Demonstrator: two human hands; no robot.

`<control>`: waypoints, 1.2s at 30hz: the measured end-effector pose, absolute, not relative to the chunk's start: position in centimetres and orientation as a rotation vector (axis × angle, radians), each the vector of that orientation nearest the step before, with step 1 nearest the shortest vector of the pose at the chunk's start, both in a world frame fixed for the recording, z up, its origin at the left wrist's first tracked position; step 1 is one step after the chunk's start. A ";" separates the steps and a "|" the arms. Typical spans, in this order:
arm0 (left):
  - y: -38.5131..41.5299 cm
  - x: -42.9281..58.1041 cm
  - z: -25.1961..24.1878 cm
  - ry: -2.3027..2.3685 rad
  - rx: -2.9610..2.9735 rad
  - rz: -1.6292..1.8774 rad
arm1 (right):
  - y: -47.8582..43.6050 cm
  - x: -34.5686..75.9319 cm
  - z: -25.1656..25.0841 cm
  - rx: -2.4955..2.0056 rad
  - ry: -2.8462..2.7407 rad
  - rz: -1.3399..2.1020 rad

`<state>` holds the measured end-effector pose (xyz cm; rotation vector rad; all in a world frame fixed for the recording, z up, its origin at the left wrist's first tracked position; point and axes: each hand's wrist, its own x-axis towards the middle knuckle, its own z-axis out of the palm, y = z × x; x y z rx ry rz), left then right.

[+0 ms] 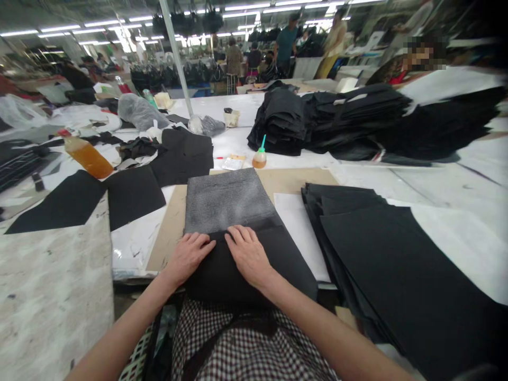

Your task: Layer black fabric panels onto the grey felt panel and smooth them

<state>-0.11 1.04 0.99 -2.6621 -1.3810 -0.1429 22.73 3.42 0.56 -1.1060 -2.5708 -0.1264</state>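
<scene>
A black sheet of fabric or leather-like material (246, 270) lies in front of me, its near end hanging over the table edge at my lap. Its far part shows a grey, grainy surface (226, 198), bordered by a black band that looks folded over. My left hand (192, 255) rests on the left end of that border, fingers slightly bent and thumb pointing right. Flat on the same border, a little to the right, lies my right hand (249, 255) with its fingers stretched out. Both hands press from above; neither is wrapped round anything.
A tan board (166, 241) lies under the sheet. Stacked black pieces (397, 254) stand at right, larger piles (337, 116) behind. A green-tipped glue bottle (259, 157) stands ahead. An amber-filled bottle (88, 156) leans at left among black pieces (135, 196). People work farther back.
</scene>
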 end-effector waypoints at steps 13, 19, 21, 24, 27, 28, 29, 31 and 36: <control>0.4 -5.3 -1.4 -1.752 -2.715 -0.758 | 2.9 20.4 -0.9 -1.007 -2.625 0.036; -0.5 -6.2 -1.4 -1.571 -2.707 -0.555 | 2.8 20.2 -0.4 -0.999 -2.645 0.033; -0.8 -5.9 -0.9 -1.524 -2.695 -0.419 | 2.9 20.2 -0.3 -0.997 -2.655 0.024; -1.1 -5.4 0.0 -1.452 -2.638 -0.182 | 2.9 20.1 -0.3 -1.001 -2.666 0.004; -1.3 -5.3 0.4 -1.421 -2.633 -0.108 | 2.9 20.1 -0.4 -1.000 -2.665 -0.005; -1.4 -5.5 0.4 -1.415 -2.639 -0.112 | 2.9 20.1 -0.4 -0.997 -2.662 -0.002; -1.6 -5.8 0.3 -1.410 -2.643 -0.126 | 2.9 20.1 -0.4 -0.993 -2.659 0.001; -2.1 -6.7 0.1 -1.421 -2.638 -0.148 | 2.8 20.2 -0.5 -0.986 -2.650 0.004; -4.0 -8.2 0.8 -1.607 -2.510 -0.126 | 2.8 20.4 -0.6 -0.970 -2.621 0.009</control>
